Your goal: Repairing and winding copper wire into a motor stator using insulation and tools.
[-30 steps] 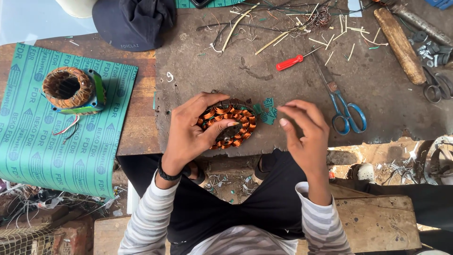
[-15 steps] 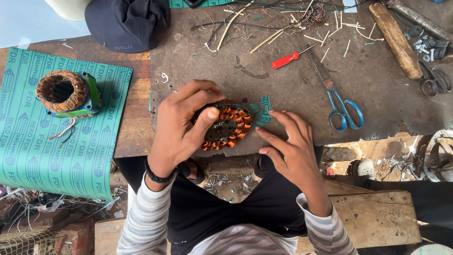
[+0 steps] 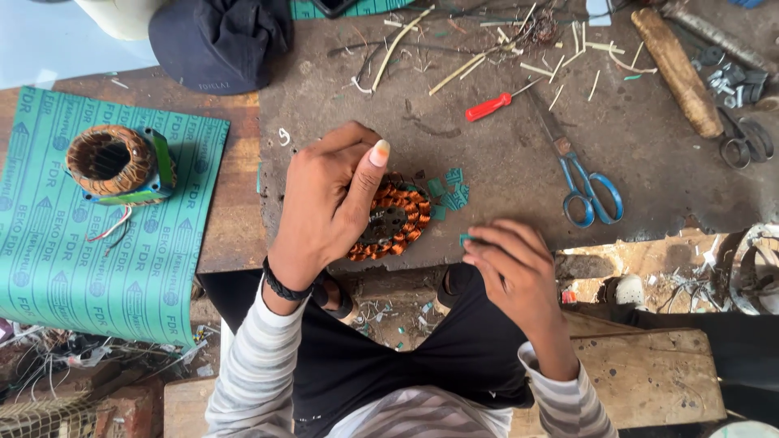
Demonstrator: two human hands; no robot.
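Left hand [image 3: 329,203] grip closed over copper-wound stator [image 3: 391,223] | right hand [image 3: 513,268] loose, empty | scissors [image 3: 580,174], screwdriver [image 3: 491,105] apart

It was a small motor-repair workshop: a grimy counter [image 3: 649,162] carried a copper-wound stator [image 3: 393,223], blue-handled scissors [image 3: 588,191] at three o'clock, a red screwdriver [image 3: 489,107], wire scraps, and green insulation paper [image 3: 49,259] at nine o'clock.

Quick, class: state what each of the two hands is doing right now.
Left hand: closed over the copper-wound stator, holding it on the bench.
Right hand: fingers curled at the bench edge; whether it holds anything cannot be told.
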